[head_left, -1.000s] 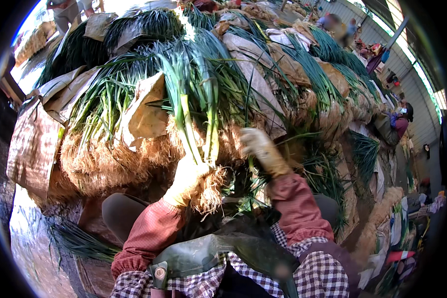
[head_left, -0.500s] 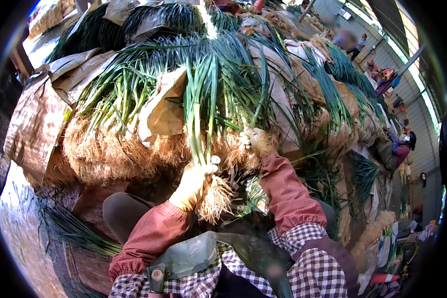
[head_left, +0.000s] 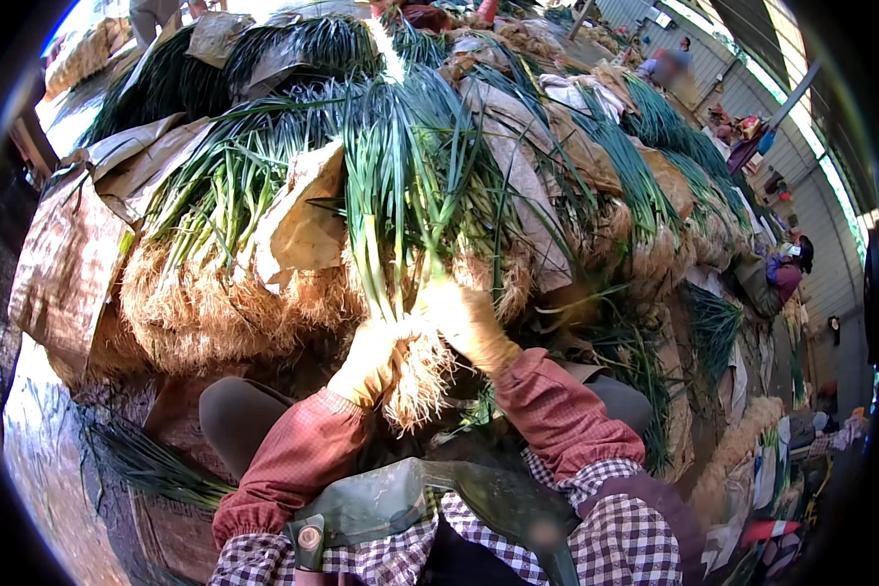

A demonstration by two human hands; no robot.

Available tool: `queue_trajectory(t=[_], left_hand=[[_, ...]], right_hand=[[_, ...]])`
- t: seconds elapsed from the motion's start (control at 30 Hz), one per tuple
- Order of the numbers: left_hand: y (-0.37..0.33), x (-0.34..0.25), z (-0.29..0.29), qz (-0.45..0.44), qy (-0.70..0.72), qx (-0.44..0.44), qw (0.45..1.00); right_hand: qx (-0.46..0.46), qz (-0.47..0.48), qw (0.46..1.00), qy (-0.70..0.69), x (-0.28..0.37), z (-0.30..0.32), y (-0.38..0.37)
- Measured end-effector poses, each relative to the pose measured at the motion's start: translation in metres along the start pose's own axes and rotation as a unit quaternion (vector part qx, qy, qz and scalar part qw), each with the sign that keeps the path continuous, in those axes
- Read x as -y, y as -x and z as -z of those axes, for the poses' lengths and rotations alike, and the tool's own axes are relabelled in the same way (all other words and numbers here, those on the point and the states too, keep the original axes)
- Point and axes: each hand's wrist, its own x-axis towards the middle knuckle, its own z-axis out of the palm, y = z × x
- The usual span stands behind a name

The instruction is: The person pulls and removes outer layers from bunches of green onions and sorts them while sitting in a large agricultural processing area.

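Observation:
My left hand (head_left: 363, 363), in a pale yellow work glove, is closed round the lower stalks of a few scallions (head_left: 372, 269). Their stringy roots (head_left: 418, 389) hang below the fist, and their green leaves reach up over the pile. Right beside it, my right hand (head_left: 471, 324), gloved alike and slightly blurred, is closed on a scallion (head_left: 434, 266) whose stalk rises from the fingers. The two hands nearly touch at the root end. Behind them lies a large heap of scallions (head_left: 227, 195), roots toward me.
Brown sheets (head_left: 68, 259) and a torn tan wrapper (head_left: 308, 220) cover parts of the heap. Loose scallions (head_left: 151, 454) lie on the ground at left. Further bundles (head_left: 649, 190) run off to the right, where a person (head_left: 786, 273) sits. My knees flank the work.
My right hand has come down and left from the heap to beside my left hand, bringing a scallion with it. The left hand stays almost where it was, still holding its stalks.

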Motion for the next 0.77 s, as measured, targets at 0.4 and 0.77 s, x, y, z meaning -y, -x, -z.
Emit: queue_trajectory(t=[0.4, 0.77], left_hand=[[0.004, 0.002, 0.009, 0.006, 0.172, 0.054, 0.984], [-0.012, 0.028, 0.028, 0.017, 0.095, 0.017, 0.995]], right_hand=[[-0.288, -0.257, 0.896, -0.219, -0.135, 0.039, 0.066], [0.106, -0.279, 0.486, -0.821, -0.028, -0.062, -0.016]])
